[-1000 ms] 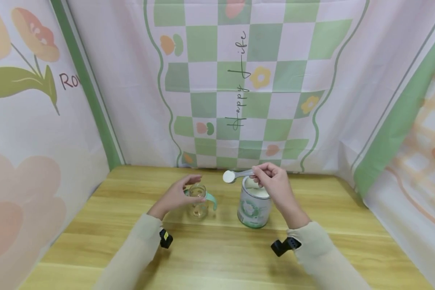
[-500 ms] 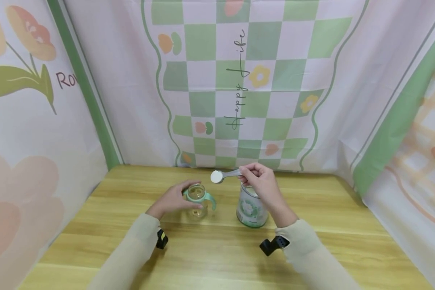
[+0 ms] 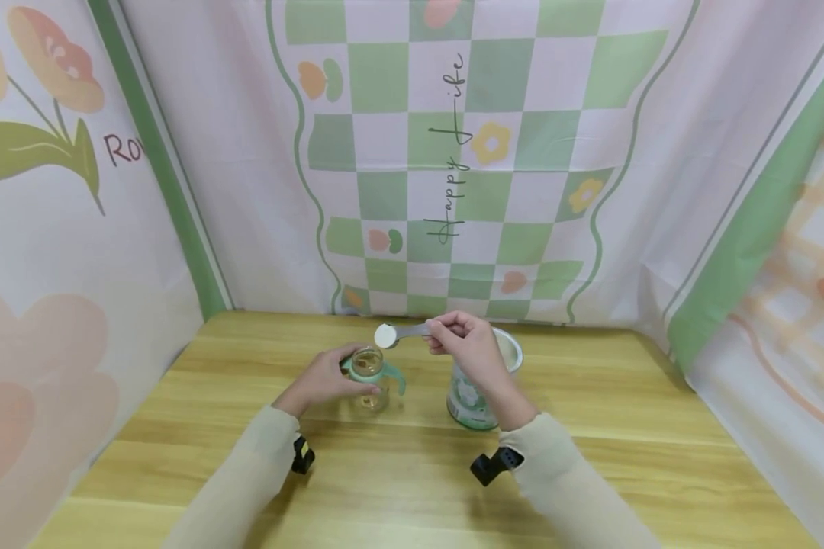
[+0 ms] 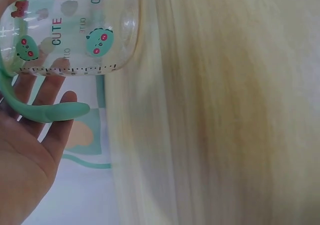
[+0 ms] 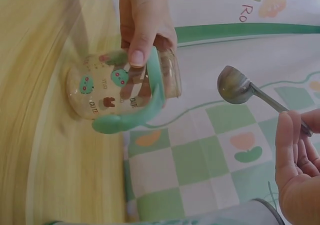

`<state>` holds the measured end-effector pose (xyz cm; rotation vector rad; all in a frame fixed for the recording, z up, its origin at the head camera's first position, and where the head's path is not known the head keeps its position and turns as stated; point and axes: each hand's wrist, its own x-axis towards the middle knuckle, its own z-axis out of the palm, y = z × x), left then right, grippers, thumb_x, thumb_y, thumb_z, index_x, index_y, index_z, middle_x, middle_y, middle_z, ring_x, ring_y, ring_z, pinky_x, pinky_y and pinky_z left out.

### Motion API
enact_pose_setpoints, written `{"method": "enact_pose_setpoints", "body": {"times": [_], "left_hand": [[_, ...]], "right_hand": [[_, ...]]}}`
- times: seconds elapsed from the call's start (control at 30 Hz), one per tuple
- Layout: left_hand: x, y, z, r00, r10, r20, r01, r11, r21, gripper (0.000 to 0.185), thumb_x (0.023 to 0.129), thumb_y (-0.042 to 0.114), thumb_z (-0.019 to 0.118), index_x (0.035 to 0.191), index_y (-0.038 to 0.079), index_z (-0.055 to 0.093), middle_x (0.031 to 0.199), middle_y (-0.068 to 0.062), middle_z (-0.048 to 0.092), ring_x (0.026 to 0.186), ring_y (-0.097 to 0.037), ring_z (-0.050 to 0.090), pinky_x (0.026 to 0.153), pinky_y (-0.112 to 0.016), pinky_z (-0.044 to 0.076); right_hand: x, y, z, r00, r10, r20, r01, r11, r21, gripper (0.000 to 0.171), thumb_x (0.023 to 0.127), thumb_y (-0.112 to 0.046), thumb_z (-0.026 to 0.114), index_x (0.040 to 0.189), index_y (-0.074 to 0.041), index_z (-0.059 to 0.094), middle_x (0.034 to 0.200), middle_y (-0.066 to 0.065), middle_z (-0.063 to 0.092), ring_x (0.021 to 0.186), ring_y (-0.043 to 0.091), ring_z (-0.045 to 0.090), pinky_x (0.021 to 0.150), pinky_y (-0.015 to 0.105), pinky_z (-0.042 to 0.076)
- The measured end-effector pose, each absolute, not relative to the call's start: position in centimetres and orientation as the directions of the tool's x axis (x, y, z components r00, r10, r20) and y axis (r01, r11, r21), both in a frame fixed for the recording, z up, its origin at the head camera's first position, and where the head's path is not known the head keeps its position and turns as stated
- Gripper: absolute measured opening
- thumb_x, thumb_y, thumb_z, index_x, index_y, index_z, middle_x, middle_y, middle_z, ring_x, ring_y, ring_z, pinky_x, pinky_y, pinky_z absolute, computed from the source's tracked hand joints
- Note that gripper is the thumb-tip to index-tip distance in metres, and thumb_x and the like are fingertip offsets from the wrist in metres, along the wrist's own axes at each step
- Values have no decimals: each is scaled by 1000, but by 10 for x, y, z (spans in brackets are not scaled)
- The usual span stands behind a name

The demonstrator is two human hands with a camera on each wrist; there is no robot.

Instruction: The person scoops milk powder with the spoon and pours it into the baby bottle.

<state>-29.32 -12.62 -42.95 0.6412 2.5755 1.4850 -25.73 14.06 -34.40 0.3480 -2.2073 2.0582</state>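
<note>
My left hand (image 3: 324, 379) grips a clear baby bottle (image 3: 372, 402) with mint-green handles, its thumb in front and its fingers behind. The bottle stands upright and uncapped on the table; cartoon faces and "CUTE" lettering show on its wall (image 4: 75, 40) in the left wrist view. With thumb and fingertips, my right hand (image 3: 474, 352) pinches the handle end of a grey measuring scoop (image 5: 235, 86). White powder fills the scoop's bowl (image 3: 386, 336), which is above and just right of the bottle's mouth. Behind my right hand stands an open powder can (image 3: 465, 396), partly hidden by the wrist.
The wooden table (image 3: 398, 488) reaches back to a hanging cloth (image 3: 432, 191) with green and white checks. More printed cloth (image 3: 62, 252) hangs along the left and right sides. Both wrists carry small black cameras (image 3: 497, 465).
My right hand has carried the filled scoop left, from over the can to beside the bottle's mouth. The left hand has closed round the bottle, which has shifted slightly left in view.
</note>
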Motion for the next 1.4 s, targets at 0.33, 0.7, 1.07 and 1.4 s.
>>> {"method": "enact_pose_setpoints", "body": {"times": [0.33,0.7,1.07,1.4], "left_hand": [[-294,-134,-434,-912,388,133,306,429,850,82,70,42,92,140,18,57,116,4,67,106,-17,63,94,-44,51],[-293,-134,-438,-914,375,155,320,430,845,83,72,41,91,142,15,55,118,0,68,106,-19,64,96,-44,51],[-289,-132,-436,-915,375,150,317,438,841,89,75,41,89,149,12,47,120,-3,67,105,-18,64,93,-42,52],[-289,-132,-437,-914,375,155,323,440,838,77,75,39,90,139,12,57,113,-1,68,99,-17,65,90,-39,53]], "right_hand": [[-260,119,-354,-957,-102,270,-280,94,-955,23,97,-18,69,102,4,68,89,18,72,80,26,71,75,33,60],[-258,108,-368,-893,-142,428,-451,251,-857,12,97,-18,69,96,-6,71,81,6,71,72,19,68,67,33,59],[-254,103,-376,-780,-202,593,-620,383,-685,9,97,-16,70,95,-7,70,77,-1,69,65,9,64,54,24,52],[-257,101,-388,-597,-310,740,-774,464,-430,5,94,-7,72,94,-3,69,79,1,70,66,6,65,61,16,54]]}}
